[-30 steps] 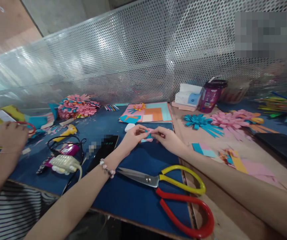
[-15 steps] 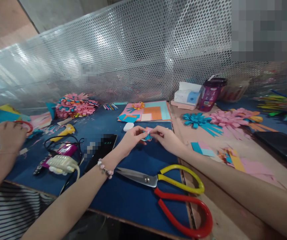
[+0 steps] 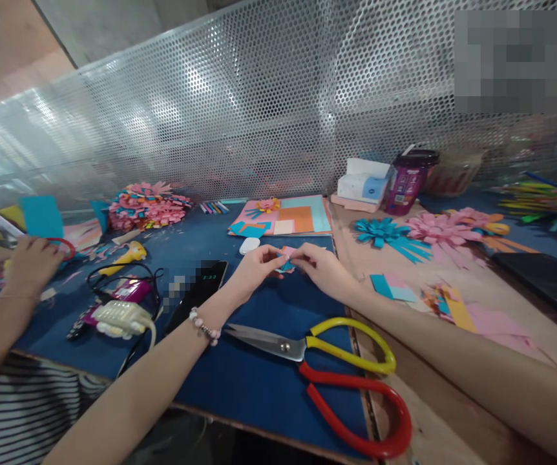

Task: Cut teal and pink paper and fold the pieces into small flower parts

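Note:
Between my fingertips is a small piece of blue and pink paper. My left hand pinches it from the left, thumb on top. My right hand pinches its right side with thumb and forefinger. The fingers cover much of the paper, so its shape is hard to tell. Below my hands lie large scissors with one yellow and one red handle, blades slightly apart and pointing left. A white rounded case sits just left of the paper. Behind it are stacked coloured sheets with a small paper flower on top.
A co-worker's hand at the left holds red-handled scissors near blue paper. A phone, cables and a power strip lie left of me. Paper flowers, a purple cup, a tissue pack and a dark phone are right.
My hands stay almost in place on the paper. At the left, the co-worker's hand has shifted slightly right, and a blue sheet now stands upright beside it.

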